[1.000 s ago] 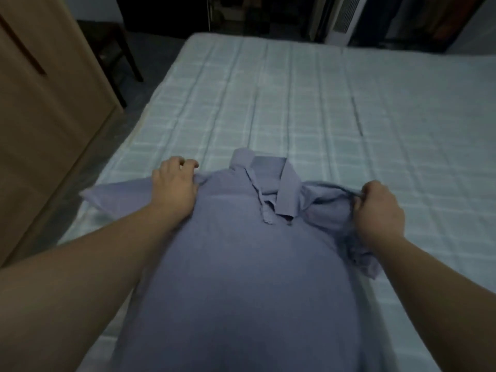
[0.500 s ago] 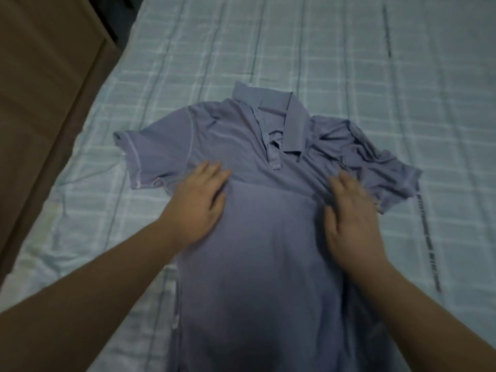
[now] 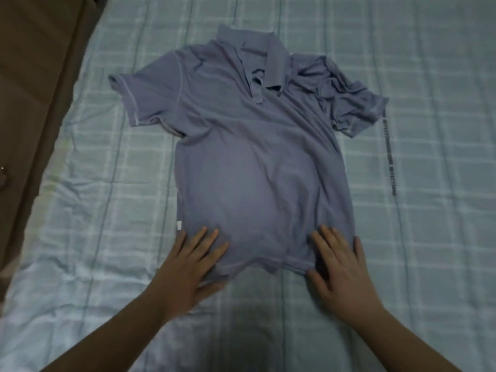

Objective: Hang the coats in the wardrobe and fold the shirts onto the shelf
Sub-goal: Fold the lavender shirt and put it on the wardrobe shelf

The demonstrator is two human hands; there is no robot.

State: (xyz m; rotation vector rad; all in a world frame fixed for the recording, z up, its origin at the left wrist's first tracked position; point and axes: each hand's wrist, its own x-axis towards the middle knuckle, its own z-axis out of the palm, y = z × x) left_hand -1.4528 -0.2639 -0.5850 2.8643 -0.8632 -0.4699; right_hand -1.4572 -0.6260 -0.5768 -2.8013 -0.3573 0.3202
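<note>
A lavender-grey polo shirt (image 3: pixel 249 146) lies spread face up on the bed, collar away from me. Its left sleeve is flat; its right sleeve (image 3: pixel 346 95) is crumpled and bunched. My left hand (image 3: pixel 190 267) rests flat, fingers straight, on the shirt's bottom left hem. My right hand (image 3: pixel 341 264) lies flat with spread fingers on the bottom right hem. Neither hand grips the cloth.
The bed (image 3: pixel 112 183) has a pale blue checked sheet that reaches to every side of the shirt. A brown wooden wardrobe side (image 3: pixel 32 89) runs along the bed's left edge. A dark printed stripe (image 3: pixel 389 157) marks the sheet to the right of the shirt.
My hands let go of the shoulders, then slid flat down the shirt from chest to hem. The shirt's body now lies smoother, and the view has tilted down onto it.
</note>
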